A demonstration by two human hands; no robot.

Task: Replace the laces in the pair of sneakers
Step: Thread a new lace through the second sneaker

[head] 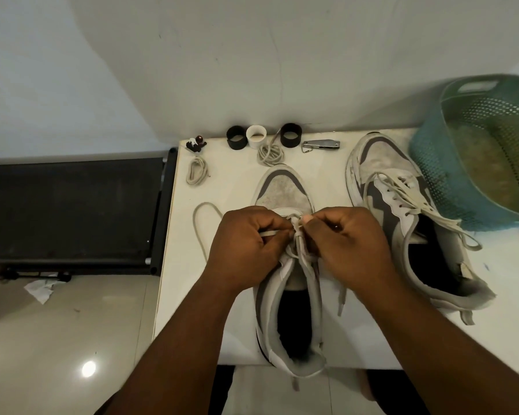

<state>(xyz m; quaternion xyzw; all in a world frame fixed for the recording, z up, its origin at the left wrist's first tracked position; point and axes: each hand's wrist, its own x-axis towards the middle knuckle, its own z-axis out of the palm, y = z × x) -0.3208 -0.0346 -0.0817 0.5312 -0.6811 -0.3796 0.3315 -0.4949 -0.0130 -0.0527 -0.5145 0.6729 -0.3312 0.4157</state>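
Note:
A grey and white sneaker [285, 190] lies toe-away in the middle of the white table [174, 295]. My left hand [246, 247] and my right hand [348, 244] meet over its eyelets, each pinching the pale lace [295, 235] near the lowest holes. One loose end of that lace loops out to the left [200, 223]; another end hangs over the sneaker's right side [341, 301]. The second sneaker [402, 211] lies to the right, laced loosely with its ends trailing. Two coiled laces [196, 172] [271, 154] rest near the table's back edge.
Along the back edge stand two black rings [236, 137] [291, 134], a white ring [256, 136], a metal nail clipper [321, 144] and small dark beads [196, 144]. A teal plastic basket [432, 163] leans at the right. A black treadmill [72, 211] sits left of the table.

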